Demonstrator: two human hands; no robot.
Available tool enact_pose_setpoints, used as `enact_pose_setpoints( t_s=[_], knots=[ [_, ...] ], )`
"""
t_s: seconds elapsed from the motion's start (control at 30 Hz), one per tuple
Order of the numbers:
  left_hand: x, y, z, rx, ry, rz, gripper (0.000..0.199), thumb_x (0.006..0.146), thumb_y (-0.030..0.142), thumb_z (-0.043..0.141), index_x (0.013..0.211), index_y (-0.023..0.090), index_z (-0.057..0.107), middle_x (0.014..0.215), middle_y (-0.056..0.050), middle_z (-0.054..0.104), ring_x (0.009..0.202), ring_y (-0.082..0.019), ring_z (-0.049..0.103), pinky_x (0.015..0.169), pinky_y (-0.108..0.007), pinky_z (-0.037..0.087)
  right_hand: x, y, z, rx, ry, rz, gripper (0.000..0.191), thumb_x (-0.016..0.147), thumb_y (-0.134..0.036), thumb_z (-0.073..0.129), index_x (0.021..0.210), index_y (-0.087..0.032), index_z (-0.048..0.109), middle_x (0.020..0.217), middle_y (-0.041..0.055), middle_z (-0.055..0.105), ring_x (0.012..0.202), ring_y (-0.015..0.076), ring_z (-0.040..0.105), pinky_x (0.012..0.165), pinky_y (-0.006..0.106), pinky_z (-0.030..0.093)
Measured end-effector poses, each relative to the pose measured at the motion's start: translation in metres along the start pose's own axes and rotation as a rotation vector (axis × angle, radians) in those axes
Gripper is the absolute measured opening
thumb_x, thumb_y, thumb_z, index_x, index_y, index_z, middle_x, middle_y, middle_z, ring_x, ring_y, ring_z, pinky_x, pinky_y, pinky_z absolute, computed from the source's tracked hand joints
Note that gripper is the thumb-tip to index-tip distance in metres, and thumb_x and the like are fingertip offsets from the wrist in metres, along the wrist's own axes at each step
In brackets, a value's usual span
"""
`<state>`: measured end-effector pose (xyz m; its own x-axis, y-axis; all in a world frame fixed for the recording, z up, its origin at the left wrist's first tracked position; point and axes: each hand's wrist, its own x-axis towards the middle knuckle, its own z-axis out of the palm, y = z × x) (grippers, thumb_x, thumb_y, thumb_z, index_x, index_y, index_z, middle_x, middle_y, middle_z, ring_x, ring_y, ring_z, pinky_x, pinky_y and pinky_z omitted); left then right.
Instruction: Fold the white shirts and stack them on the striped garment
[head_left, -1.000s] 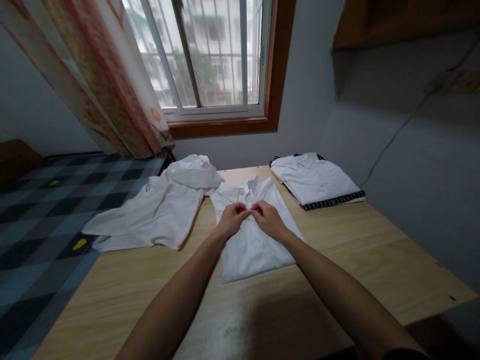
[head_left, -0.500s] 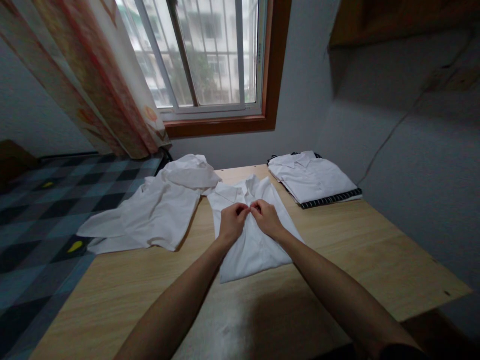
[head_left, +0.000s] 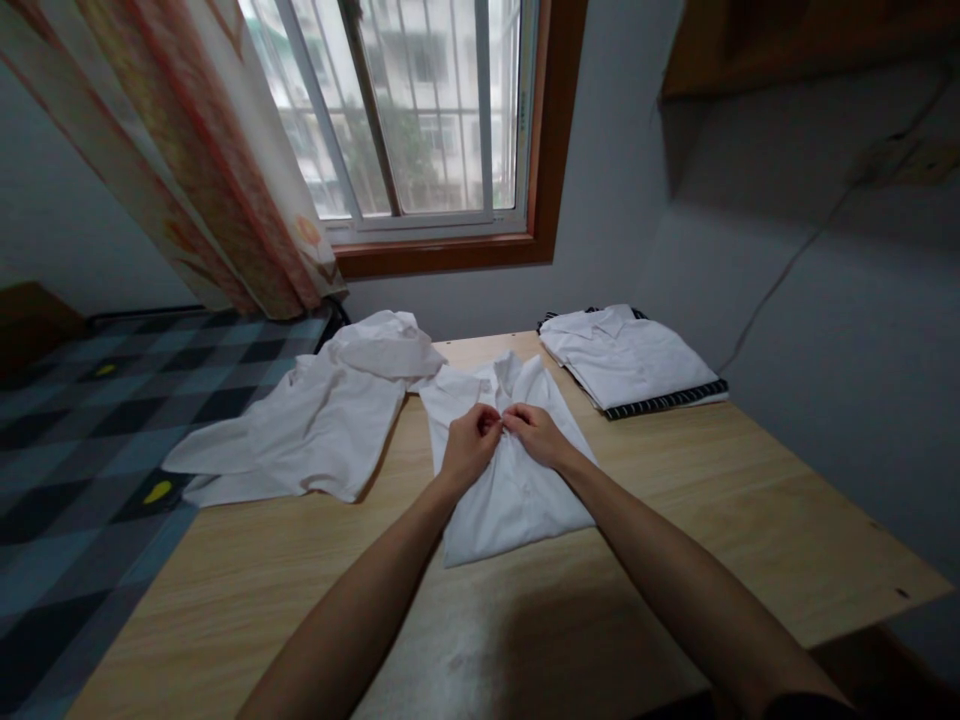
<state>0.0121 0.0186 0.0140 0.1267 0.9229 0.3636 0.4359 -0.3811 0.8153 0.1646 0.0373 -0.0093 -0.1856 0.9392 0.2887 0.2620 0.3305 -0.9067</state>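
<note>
A folded white shirt (head_left: 517,500) lies on the wooden table, its collar toward the window. My left hand (head_left: 474,440) and my right hand (head_left: 536,432) meet at the shirt's front, just below the collar. Both have their fingers pinched on the white cloth, fingertips almost touching. Whether a button is between them is too small to tell. Left of the hands, a second white shirt (head_left: 322,420) is spread loosely and rumpled, one end hanging toward the bed.
A stack of folded shirts (head_left: 622,355), white on top with a black striped one below, sits at the table's (head_left: 720,500) back right. A checked bed (head_left: 75,450) adjoins on the left. Behind are a curtain (head_left: 202,150) and a barred window (head_left: 420,110).
The view has shifted slightly. Both hands stay at the shirt's front, and the fingers of my right hand have flattened a little over the cloth.
</note>
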Motion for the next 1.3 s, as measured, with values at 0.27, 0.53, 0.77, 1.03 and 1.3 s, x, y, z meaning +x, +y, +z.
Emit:
enact_pose_setpoints(
  t_s=[0.27, 0.53, 0.77, 1.03, 1.3],
  knots=[
    [0.004, -0.007, 0.002, -0.184, -0.005, -0.035, 0.01, 0.074, 0.021, 0.062, 0.081, 0.017, 0.058, 0.066, 0.002, 0.059, 0.06, -0.011, 0.055, 0.058, -0.022, 0.043, -0.001, -0.005, 0.001, -0.083, 0.083, 0.002, 0.024, 0.086, -0.036, 0.048, 0.072, -0.019, 0.057, 0.066, -0.0012, 0.056, 0.065, 0.0149, 0.051, 0.061, 0.026, 0.037],
    [0.002, -0.002, 0.001, -0.077, -0.002, 0.006, 0.006, 0.072, 0.017, 0.055, 0.077, 0.016, 0.059, 0.065, 0.003, 0.058, 0.061, -0.01, 0.051, 0.058, -0.022, 0.04, -0.003, -0.007, 0.007, -0.111, 0.105, -0.004, 0.023, 0.087, -0.036, 0.045, 0.072, -0.02, 0.054, 0.069, -0.0004, 0.057, 0.067, 0.0156, 0.052, 0.064, 0.027, 0.038],
    [0.001, 0.002, 0.0, -0.02, -0.055, -0.005, 0.019, 0.078, 0.031, 0.06, 0.066, 0.015, 0.059, 0.06, 0.002, 0.055, 0.058, -0.011, 0.047, 0.057, -0.023, 0.036, -0.003, -0.009, 0.005, -0.114, 0.133, -0.015, 0.023, 0.087, -0.036, 0.044, 0.072, -0.02, 0.053, 0.069, 0.0, 0.058, 0.068, 0.0161, 0.052, 0.065, 0.027, 0.037],
    [0.004, -0.001, -0.003, -0.074, -0.135, 0.024, 0.019, 0.079, 0.03, 0.056, 0.067, 0.015, 0.056, 0.061, 0.003, 0.051, 0.059, -0.01, 0.043, 0.057, -0.023, 0.034, -0.003, -0.011, 0.003, -0.042, 0.134, -0.022, 0.025, 0.086, -0.039, 0.046, 0.072, -0.02, 0.053, 0.068, -0.0013, 0.056, 0.067, 0.0154, 0.05, 0.063, 0.027, 0.037],
    [-0.001, 0.004, -0.001, 0.037, -0.077, 0.031, 0.015, 0.08, 0.026, 0.055, 0.069, 0.016, 0.056, 0.061, 0.003, 0.051, 0.058, -0.011, 0.044, 0.057, -0.023, 0.034, -0.002, -0.009, 0.002, -0.027, 0.082, -0.036, 0.026, 0.086, -0.04, 0.045, 0.07, -0.02, 0.051, 0.066, -0.0021, 0.054, 0.065, 0.0151, 0.05, 0.062, 0.026, 0.037]
  ],
)
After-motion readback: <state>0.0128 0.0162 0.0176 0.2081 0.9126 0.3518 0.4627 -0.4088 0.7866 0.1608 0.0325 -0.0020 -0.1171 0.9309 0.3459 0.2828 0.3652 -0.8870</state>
